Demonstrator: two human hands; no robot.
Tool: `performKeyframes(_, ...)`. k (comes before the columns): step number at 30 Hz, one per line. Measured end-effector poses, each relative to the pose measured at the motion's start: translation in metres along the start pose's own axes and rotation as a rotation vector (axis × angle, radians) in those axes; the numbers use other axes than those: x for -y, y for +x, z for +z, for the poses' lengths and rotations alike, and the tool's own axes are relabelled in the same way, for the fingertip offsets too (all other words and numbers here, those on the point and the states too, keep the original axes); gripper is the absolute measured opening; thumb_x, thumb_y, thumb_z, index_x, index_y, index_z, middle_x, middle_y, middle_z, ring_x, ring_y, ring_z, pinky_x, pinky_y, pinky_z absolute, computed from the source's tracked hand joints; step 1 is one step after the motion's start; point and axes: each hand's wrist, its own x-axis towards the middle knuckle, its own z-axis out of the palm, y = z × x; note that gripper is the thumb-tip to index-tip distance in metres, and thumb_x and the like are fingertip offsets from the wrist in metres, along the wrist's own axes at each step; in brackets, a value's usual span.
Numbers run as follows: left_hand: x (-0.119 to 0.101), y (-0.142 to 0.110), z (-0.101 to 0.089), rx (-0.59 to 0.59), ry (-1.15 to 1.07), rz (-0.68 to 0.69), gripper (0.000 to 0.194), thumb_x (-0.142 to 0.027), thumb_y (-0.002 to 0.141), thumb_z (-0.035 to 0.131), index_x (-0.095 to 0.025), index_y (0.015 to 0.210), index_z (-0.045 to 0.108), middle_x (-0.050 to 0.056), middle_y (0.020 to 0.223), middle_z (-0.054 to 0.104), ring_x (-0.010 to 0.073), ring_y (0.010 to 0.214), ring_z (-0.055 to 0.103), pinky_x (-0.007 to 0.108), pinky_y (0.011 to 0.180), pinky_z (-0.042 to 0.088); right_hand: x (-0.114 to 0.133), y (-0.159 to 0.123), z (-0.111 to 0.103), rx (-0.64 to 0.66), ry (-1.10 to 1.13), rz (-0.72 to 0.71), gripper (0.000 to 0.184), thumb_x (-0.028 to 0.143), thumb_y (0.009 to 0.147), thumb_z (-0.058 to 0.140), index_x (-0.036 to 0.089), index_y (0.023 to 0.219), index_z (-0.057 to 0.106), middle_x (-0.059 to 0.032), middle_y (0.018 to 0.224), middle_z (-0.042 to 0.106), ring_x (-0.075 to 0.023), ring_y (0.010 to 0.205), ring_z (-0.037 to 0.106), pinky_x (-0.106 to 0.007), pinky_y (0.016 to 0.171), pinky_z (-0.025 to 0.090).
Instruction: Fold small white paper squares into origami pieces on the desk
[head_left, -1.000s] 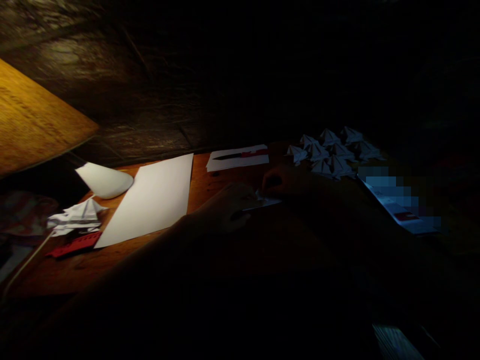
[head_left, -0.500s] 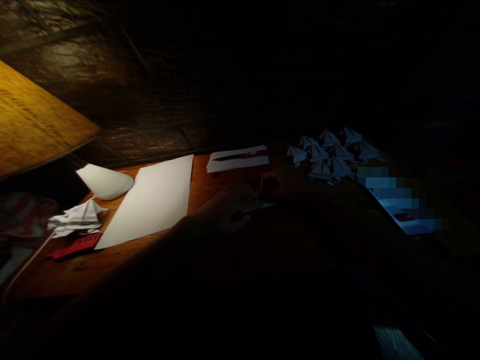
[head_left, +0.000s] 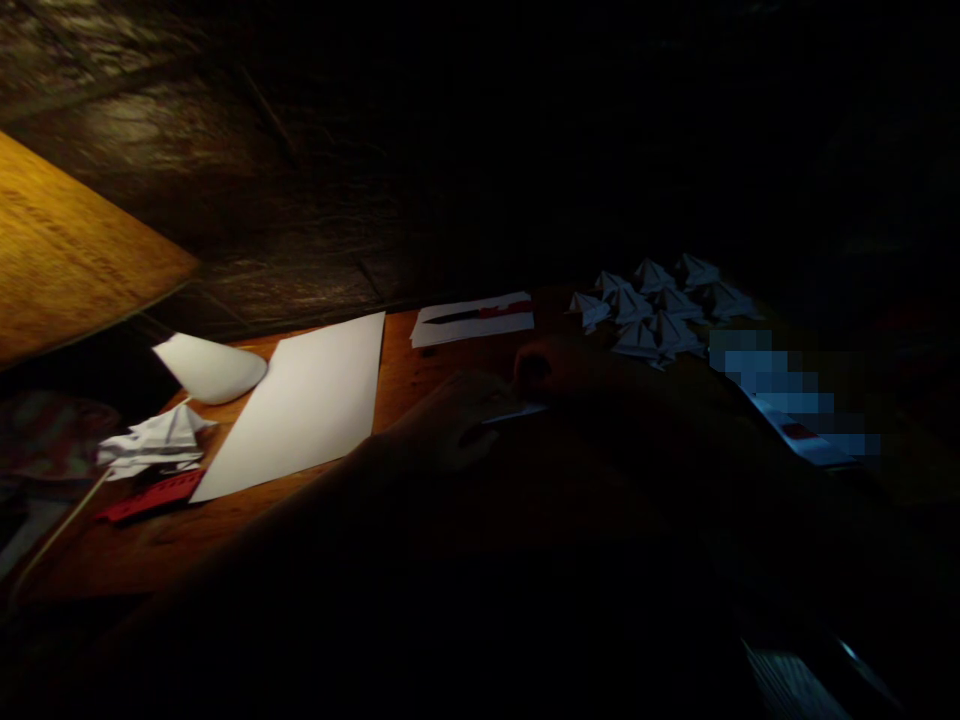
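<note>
Paper piece, only a thin pale strip of it showing, is between the two hands, to the right of the large white sheet on the wooden desk. The left hand pinches it, thumb below and bent fingers above. The right hand is curled at its other end; shadow hides the fingertips, so I cannot tell whether they grip.

Right of the large white sheet and near its far end, a red-handled knife lies across a small paper stack. Farther right of the sheet stands a cluster of folded paper shapes, then a glowing, partly blurred device. At the sheet's left edge is a curved white piece; nearer its lower left corner are creased paper and a red strip.
</note>
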Motion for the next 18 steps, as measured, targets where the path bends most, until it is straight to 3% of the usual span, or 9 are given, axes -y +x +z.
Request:
performKeyframes(8, 0.0002, 0.0008, -0.0013, 0.011, -0.011, -0.009, 0.051, -0.019, 0.091, 0.058, -0.025, 0.141, 0.058, 0.006, 0.142, 0.053, 0.0279, 0.133, 0.042, 0.057, 0.117, 0.035, 0.0017, -0.0028, -0.0046, -0.003, -0.015, -0.020, 0.014, 0.016, 0.083, 0.070, 0.016, 0.096, 0.076, -0.0082, 0.099, 0.075, -0.0192, 0.088, 0.066, -0.029, 0.078, 0.046)
performKeyframes(18, 0.0015, 0.0007, 0.0001, -0.016, -0.019, 0.032, 0.053, -0.017, 0.089, 0.058, -0.028, 0.141, 0.059, 0.006, 0.140, 0.053, 0.0283, 0.131, 0.043, 0.056, 0.116, 0.037, 0.0002, -0.0002, 0.0000, -0.063, 0.025, 0.017, 0.021, 0.023, 0.079, 0.077, 0.017, 0.097, 0.068, -0.0067, 0.095, 0.071, -0.0171, 0.080, 0.062, -0.027, 0.069, 0.044)
